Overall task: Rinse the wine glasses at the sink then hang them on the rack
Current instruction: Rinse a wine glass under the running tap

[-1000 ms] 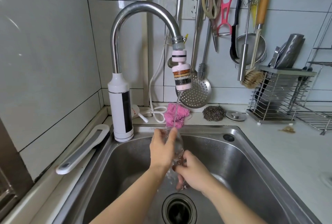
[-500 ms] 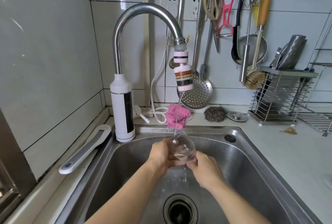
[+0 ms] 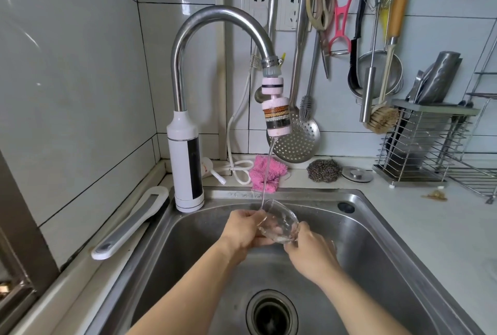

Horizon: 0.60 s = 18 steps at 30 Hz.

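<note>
Head view: we hold a clear wine glass [image 3: 279,223] tilted under the thin tap stream [image 3: 266,173], above the stainless steel sink [image 3: 376,240], left hand [image 3: 243,229] and right hand [image 3: 309,251] each with a closed grip on it. Wet glass may slip and chip against steel.

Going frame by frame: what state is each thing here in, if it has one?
faucet: running, thin stream hitting the glass rim
wine glass: tilted, mouth up toward the stream, held over the sink
left hand: holds the glass bowl
right hand: holds the glass's lower end
sink drain: unplugged
scissors: hanging on the wall rail, blades closed
</note>
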{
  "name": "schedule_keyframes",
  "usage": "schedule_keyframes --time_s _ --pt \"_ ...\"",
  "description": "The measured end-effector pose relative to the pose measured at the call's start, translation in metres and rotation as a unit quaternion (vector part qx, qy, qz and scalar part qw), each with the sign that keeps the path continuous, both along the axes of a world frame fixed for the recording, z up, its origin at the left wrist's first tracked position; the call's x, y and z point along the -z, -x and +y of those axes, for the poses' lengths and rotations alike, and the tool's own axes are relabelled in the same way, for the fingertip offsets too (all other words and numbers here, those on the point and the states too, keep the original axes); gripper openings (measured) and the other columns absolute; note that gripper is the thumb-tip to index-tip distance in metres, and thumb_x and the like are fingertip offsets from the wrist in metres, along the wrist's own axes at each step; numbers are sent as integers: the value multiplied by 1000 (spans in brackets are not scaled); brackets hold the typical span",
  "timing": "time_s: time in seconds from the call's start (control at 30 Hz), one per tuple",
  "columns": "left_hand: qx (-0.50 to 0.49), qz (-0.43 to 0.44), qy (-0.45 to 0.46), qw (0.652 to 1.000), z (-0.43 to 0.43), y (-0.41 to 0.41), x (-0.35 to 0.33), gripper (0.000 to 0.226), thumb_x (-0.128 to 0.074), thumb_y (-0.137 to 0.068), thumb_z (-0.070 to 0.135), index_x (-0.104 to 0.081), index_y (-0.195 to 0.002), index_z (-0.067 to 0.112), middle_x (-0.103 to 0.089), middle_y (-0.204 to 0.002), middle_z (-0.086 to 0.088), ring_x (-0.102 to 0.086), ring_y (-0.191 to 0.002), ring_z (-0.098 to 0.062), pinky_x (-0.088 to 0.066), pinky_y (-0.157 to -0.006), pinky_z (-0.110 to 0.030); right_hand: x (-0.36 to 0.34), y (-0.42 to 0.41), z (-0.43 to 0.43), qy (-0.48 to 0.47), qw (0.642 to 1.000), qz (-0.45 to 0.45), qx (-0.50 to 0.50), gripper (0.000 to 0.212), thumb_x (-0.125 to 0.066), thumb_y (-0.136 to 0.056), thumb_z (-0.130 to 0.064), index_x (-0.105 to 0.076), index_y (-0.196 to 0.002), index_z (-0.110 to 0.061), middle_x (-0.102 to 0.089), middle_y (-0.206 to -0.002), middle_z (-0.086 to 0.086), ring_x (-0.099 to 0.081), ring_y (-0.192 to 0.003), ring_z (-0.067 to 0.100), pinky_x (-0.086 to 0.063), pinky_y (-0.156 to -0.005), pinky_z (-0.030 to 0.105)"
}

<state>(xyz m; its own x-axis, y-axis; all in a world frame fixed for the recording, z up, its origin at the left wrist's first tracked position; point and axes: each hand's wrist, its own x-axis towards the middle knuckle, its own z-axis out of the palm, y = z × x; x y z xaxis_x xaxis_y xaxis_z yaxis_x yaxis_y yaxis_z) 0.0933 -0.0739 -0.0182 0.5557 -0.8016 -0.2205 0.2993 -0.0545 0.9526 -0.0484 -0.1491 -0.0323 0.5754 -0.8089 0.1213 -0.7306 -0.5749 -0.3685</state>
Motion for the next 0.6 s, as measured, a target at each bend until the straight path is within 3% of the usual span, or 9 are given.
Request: schedule_keyframes --time_s 0.1,0.2,0.27,0.37,0.43,0.47,0.53,0.6 --pt "28 49 12 998 0 1 -1 23 -44 -105 3 -67 -102 0 -78 -88 -17 -76 -78 -29 -65 -73 -42 0 0 -1 -17 1000 -1 19 27 -45 -96 -38 -48 -116 -20 -66 -123 3 -59 -118 29 -38 -92 39" --pt "2 39 -20 999 -2 5 -1 24 -49 -107 14 -67 -102 -1 -76 -79 -17 -74 -67 -28 -63 -60 -39 0 1 1 -35 999 -7 15 28 -49 -95 -41 -50 -115 -21 -66 -122 3 -59 -116 31 -41 -90 39" --pt "-27 21 -25 999 -2 4 1 24 -49 -106 11 -68 -99 -2 -76 -75 -17 -73 -61 -28 -61 -55 -37 -1 2 3 -69 997 -18 -9 30 -56 -92 -42 -54 -114 -22 -67 -118 1 -61 -112 29 -49 -88 38" --pt "-13 29 -7 999 2 0 1 27 -41 -102 -3 -67 -103 -5 -75 -78 -20 -73 -63 -30 -63 -67 -47 -3 4 3 -132 989 -49 -43 23 -69 -83 -42 -59 -97 -28 -72 -94 -7 -70 -83 21 -58 -73 37" --pt "-1 58 12 998 3 -2 -1 29 -39 -98 -7 -67 -103 -5 -76 -83 -20 -73 -64 -27 -63 -69 -43 -5 5 4 -168 981 -71 -65 24 -76 -75 -39 -57 -89 -30 -71 -73 -9 -65 -53 13 -55 -55 28" --pt "4 84 26 996 2 -1 -2 27 -40 -97 -5 -67 -101 -3 -76 -87 -20 -72 -67 -27 -62 -69 -39 -6 4 6 -185 976 -85 -73 28 -78 -72 -35 -58 -91 -31 -70 -70 -11 -62 -47 11 -51 -50 25" --pt "8 121 44 992 -1 1 -3 23 -45 -96 1 -68 -98 0 -75 -90 -19 -71 -73 -30 -60 -76 -41 -6 1 8 -190 973 -115 -69 37 -80 -71 -31 -59 -101 -33 -71 -82 -14 -64 -62 6 -50 -58 23" --pt "-24 70 6 997 -4 0 -2 23 -52 -99 15 -70 -99 1 -76 -91 -19 -72 -77 -33 -60 -80 -47 -6 -2 7 -173 974 -136 -46 39 -76 -75 -30 -56 -109 -33 -70 -97 -15 -65 -84 6 -51 -64 21"
